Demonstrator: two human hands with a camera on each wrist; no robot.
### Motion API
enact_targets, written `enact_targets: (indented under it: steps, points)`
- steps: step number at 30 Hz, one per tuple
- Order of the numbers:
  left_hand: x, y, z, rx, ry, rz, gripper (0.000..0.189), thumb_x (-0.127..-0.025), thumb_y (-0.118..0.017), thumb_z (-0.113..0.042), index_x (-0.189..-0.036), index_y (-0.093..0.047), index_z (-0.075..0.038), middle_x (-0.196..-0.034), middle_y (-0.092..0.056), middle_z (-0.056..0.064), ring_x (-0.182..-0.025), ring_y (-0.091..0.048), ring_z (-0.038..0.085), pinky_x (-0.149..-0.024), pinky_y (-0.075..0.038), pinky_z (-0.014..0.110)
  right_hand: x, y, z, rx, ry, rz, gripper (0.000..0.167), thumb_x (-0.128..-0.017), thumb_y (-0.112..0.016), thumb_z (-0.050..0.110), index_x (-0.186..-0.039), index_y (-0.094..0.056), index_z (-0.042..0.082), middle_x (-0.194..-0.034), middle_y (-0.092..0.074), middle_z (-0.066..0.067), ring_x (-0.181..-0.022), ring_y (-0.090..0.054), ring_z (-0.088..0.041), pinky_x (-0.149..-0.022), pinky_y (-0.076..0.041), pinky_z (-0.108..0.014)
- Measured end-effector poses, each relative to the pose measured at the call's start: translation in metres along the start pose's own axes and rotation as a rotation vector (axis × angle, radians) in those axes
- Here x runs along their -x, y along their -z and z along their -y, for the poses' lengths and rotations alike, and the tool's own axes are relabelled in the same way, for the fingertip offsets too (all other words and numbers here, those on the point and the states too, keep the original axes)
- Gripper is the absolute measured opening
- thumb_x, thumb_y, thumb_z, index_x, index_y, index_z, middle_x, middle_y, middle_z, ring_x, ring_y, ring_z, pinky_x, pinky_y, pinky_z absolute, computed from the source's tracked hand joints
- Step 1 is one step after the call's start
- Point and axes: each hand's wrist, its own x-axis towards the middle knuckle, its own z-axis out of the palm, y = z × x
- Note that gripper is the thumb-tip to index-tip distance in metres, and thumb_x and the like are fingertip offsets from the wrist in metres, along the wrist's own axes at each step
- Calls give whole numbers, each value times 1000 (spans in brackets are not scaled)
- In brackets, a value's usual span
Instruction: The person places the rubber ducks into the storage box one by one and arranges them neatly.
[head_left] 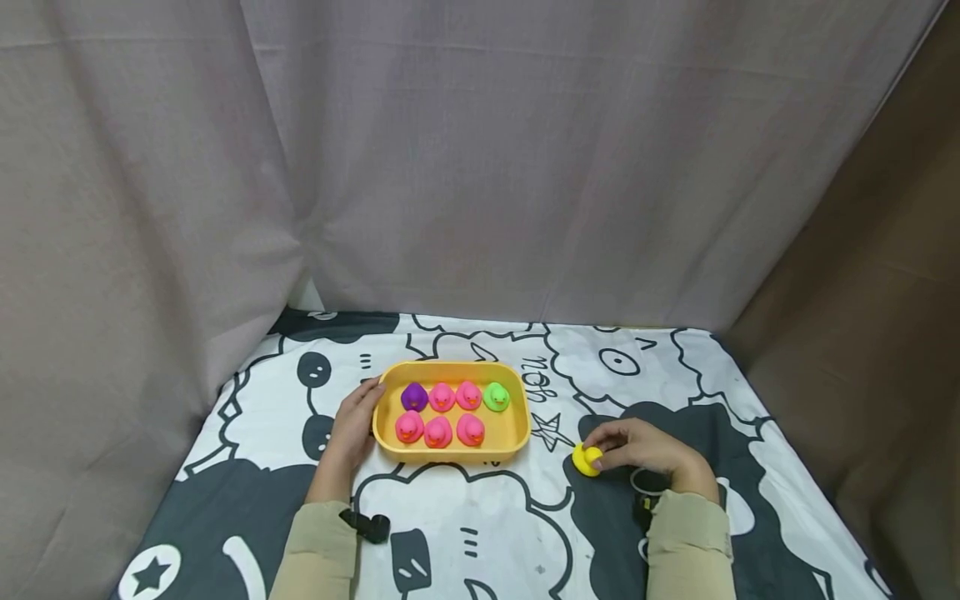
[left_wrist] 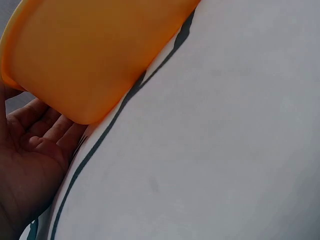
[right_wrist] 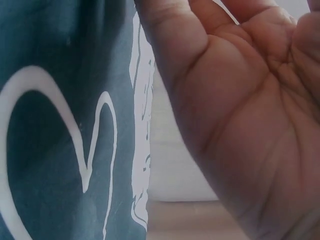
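Note:
A yellow tray (head_left: pixel 506 442) carries small rubber ducks in two rows: a purple duck (head_left: pixel 414 397), two pink ones and a green duck (head_left: pixel 497 397) at the back, with three pink ducks (head_left: pixel 438 432) in front. At the tray's left end my left hand (head_left: pixel 354 425) grips the rim; in the left wrist view its fingers lie against the outer wall (left_wrist: pixel 95 65). To the right of the tray, my right hand (head_left: pixel 645 447) pinches a yellow rubber duck (head_left: pixel 585 460) between thumb and fingers, at the cloth. In the right wrist view only the palm (right_wrist: pixel 240 110) shows, not the duck.
A black-and-white cartoon-print cloth (head_left: pixel 480 533) covers the table. Grey curtain (head_left: pixel 480 167) hangs behind and at the left, and a brownish one (head_left: pixel 885 375) at the right. Dark straps (head_left: pixel 367 525) sit at both wrists.

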Motion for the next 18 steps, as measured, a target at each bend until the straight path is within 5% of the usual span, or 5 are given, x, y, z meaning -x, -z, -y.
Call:
enact_targets:
  steps: [18]
  points:
    - [-1, 0, 1, 16, 5, -5, 45, -104, -52, -30, -145, -52, -11, -151, -46, 10, -135, -47, 24, -112, -42, 36, -2, -2, 7, 56, -1, -130, 38, -86, -81, 25, -117, -69, 7, -105, -68, -6, -91, -61, -22, -78, -54, -32]
